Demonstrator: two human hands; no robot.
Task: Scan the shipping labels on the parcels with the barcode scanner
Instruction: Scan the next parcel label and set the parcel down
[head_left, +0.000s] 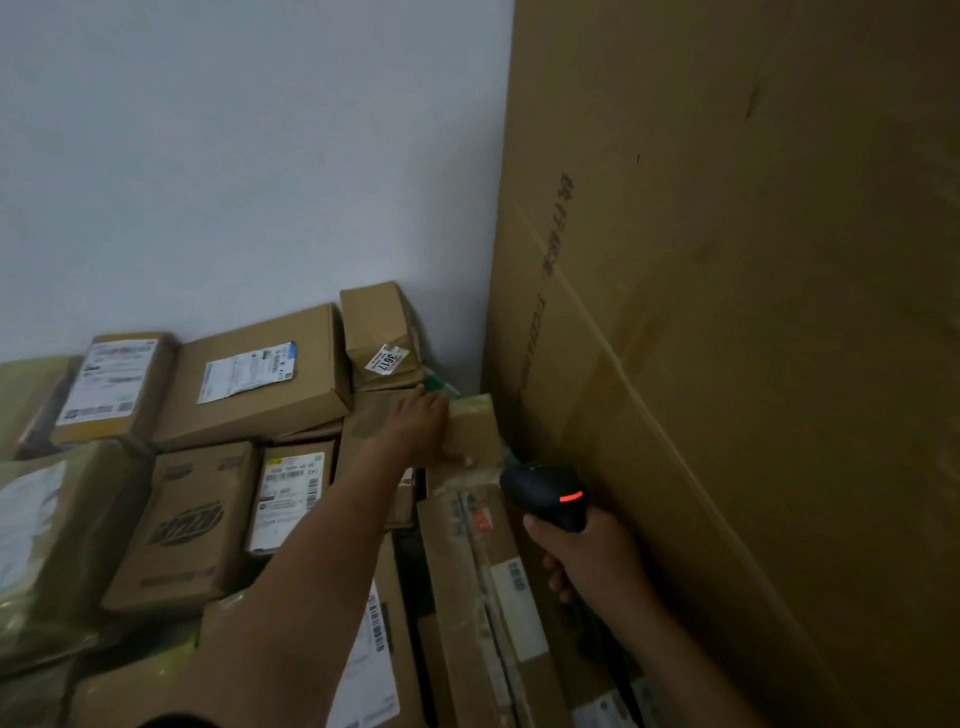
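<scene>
A pile of brown cardboard parcels fills the lower left. My left hand (423, 423) reaches far in and holds the edge of a taped parcel (475, 441) near the corner, thumb along its front side. My right hand (582, 556) grips the handle of a black barcode scanner (545, 493), whose red light glows; its head points toward that parcel. Just below lies a long flat parcel (467, 597) with a small white label (517, 587). Other parcels show white shipping labels, one large (249, 371) and one on a small box (288, 499).
A huge upright cardboard sheet (753, 312) walls off the right side, close to my right hand. A white wall (234, 156) stands behind the pile. A crushed small box with a "3617" sticker (387, 361) sits at the back. Plastic-wrapped parcels (31, 545) lie at far left.
</scene>
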